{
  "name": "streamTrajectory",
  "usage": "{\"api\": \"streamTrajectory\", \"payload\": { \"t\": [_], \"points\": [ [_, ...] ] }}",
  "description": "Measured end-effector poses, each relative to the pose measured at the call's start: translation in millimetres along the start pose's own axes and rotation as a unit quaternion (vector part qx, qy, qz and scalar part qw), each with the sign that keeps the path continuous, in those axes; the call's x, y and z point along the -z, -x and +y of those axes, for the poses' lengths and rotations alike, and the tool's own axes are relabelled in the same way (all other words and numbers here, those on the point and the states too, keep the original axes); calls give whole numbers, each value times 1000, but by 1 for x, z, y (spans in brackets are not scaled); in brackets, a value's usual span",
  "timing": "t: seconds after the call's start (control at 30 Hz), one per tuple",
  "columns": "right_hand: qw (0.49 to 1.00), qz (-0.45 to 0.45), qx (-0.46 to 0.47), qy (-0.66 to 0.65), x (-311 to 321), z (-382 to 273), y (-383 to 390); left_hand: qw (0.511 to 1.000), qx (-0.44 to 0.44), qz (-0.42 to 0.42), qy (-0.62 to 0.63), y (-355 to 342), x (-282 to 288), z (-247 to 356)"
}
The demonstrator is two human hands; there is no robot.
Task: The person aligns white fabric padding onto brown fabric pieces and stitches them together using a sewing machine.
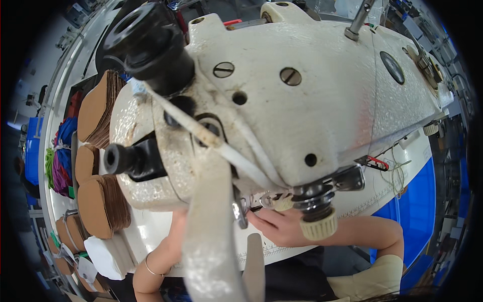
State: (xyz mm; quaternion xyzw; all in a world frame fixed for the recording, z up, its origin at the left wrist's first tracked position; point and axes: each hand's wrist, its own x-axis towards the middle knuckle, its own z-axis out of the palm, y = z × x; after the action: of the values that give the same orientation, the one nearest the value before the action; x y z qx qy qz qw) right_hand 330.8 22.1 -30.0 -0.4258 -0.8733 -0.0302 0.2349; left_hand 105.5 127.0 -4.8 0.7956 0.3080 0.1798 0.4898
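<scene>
A white sewing machine fills most of the head view, and its head stands between me and my hands. My right hand lies under the machine head beside the presser area, with its fingers bent and drawn together; whatever they pinch is hidden. A pale curved lever and the machine body cover the fingers of my left hand, so its grip does not show. Near the right fingertips hangs a metal lever, and a ribbed cream knob sits in front of the right wrist.
Stacks of brown cut pieces stand along the left, with folded white material below them. Coloured bundles lie farther left. A blue bin is at the right. Red-handled snips and loose thread lie on the white table.
</scene>
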Motion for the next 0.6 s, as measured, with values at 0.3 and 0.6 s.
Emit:
{"api": "streamTrajectory", "payload": {
  "t": [0.3, 0.6],
  "points": [
    [998, -35, 39, 27, 2, 0, 6, 902, -209, -29, -376, 8, -16, 3],
    [999, -46, 19, -18, 0, -3, 6, 904, -226, 0, -363, 9, -20, -3]
  ]
}}
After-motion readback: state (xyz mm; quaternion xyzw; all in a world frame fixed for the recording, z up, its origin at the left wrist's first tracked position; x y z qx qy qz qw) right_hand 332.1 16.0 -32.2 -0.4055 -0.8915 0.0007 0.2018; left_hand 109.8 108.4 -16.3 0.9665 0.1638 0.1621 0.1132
